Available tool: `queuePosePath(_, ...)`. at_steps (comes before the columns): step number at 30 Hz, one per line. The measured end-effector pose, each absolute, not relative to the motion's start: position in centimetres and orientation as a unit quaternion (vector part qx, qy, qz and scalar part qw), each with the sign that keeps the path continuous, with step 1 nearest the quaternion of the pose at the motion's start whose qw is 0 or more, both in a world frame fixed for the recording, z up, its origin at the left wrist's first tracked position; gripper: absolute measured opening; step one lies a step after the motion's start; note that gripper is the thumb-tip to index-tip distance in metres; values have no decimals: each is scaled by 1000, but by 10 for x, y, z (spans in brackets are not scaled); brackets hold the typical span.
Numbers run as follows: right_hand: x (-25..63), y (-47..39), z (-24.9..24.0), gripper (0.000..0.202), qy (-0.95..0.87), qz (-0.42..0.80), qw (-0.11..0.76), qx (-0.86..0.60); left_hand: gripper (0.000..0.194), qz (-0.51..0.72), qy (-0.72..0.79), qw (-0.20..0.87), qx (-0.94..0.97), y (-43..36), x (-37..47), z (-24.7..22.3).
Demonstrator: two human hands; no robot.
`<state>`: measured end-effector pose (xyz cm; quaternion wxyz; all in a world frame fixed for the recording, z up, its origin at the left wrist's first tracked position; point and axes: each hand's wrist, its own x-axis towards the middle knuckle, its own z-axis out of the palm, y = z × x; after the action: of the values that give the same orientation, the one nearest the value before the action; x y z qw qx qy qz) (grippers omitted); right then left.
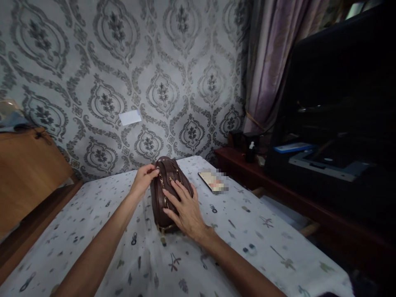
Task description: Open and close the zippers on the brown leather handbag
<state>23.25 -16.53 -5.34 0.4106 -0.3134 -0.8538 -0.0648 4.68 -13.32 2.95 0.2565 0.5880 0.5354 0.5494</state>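
Observation:
A dark brown bag [159, 206] with gold zippers lies lengthwise on a white patterned cloth. My left hand [144, 178] is at the far left edge of the bag, thumb and fingers pinched together at the end of a zipper. The small part between those fingertips is too hidden to name for certain, but it sits on the zipper line. My right hand [185, 206] rests flat on the top and right side of the bag, its fingers spread.
A phone [213, 182] lies on the cloth [235, 255] right of the bag. Patterned wallpaper rises behind, with a white card on it. A wooden cabinet [31, 173] stands at left. At right are a dark red stand [230, 159], a small bottle [250, 152] and a large black screen [334, 90].

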Motion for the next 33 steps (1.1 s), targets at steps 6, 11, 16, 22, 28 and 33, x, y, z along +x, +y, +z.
queuePosePath(6,233,-165,-53,45,-853,-68,417,-308,23,560,537,280,565,-138,50,30)
queuePosePath(11,233,-165,-55,45,-853,-64,422,-301,23,559,532,284,569,-143,52,29)
queuePosePath(16,232,-165,-58,47,-852,-70,420,-306,29,526,530,252,615,-153,51,20)
queuePosePath(22,231,-167,-59,46,-851,-70,417,-312,34,508,519,216,652,-160,52,15)
queuePosePath(28,231,-167,-59,43,-852,-71,414,-313,33,478,533,176,676,-160,50,18)
queuePosePath(33,231,-169,-62,39,-846,-80,428,-308,35,378,560,91,732,-165,54,29)
